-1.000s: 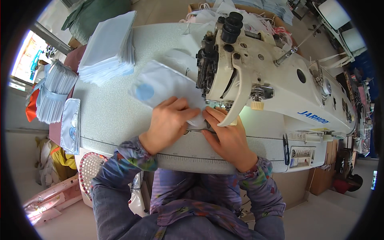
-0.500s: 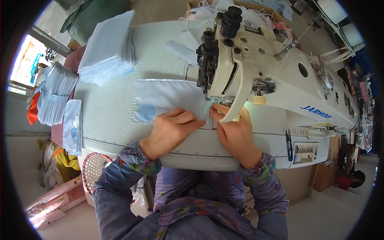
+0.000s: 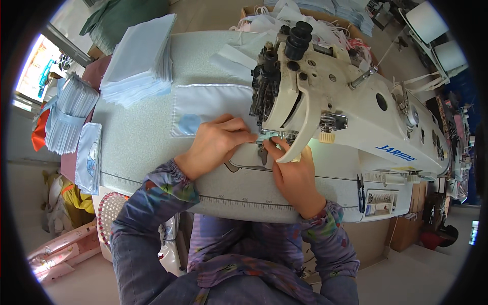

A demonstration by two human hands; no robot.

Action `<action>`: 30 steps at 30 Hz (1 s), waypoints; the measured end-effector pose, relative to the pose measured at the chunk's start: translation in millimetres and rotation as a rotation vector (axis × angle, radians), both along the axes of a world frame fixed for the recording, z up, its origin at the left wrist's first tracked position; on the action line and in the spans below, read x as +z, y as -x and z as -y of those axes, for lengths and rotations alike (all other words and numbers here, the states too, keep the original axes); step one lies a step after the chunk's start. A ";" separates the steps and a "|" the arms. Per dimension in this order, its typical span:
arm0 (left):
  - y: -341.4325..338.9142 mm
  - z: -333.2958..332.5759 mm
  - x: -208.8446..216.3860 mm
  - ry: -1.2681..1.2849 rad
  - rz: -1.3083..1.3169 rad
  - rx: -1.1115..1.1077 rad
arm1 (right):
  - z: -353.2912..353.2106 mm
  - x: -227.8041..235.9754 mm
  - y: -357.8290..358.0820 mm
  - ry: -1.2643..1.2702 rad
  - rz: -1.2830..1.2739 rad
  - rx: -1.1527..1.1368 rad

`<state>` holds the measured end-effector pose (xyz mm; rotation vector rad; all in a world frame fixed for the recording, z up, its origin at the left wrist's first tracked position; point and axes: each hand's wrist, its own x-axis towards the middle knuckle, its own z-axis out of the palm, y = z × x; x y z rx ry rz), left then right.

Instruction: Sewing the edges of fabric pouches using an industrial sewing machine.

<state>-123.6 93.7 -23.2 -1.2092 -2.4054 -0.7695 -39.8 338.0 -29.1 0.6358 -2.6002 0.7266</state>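
Note:
A pale blue cloth panel (image 3: 218,96) with a blue round patch and stitched edges lies on the sewing table (image 3: 137,147), its right end under the head of the white sewing machine (image 3: 320,101). At the panel's near edge, beside the needle area, my left hand (image 3: 216,142) pinches the cloth with thumb and forefinger. Just right of it, my right hand (image 3: 295,175) has its fingertips drawn together close to the presser foot; the machine's guard partly hides them, and what they hold cannot be made out. A small dark metal part (image 3: 262,156) shows between my hands.
A tall stack of pale cloth pieces (image 3: 137,61) stands at the back left. Left of it sit a tied bundle (image 3: 68,119) and a printed panel (image 3: 89,157). Dark snips (image 3: 361,193) and a small parts tray (image 3: 381,203) lie at right. Cloth scraps (image 3: 231,61) lie behind.
The cloth panel has shifted away from me, uncovering the metal part and plate by the needle. My left hand has moved slightly up toward the needle area; the right fingertips have come down a little.

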 end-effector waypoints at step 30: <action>-158.0 235.7 14.5 -1.305 -0.105 1.166 | -3.4 -0.6 1.2 0.084 0.092 0.022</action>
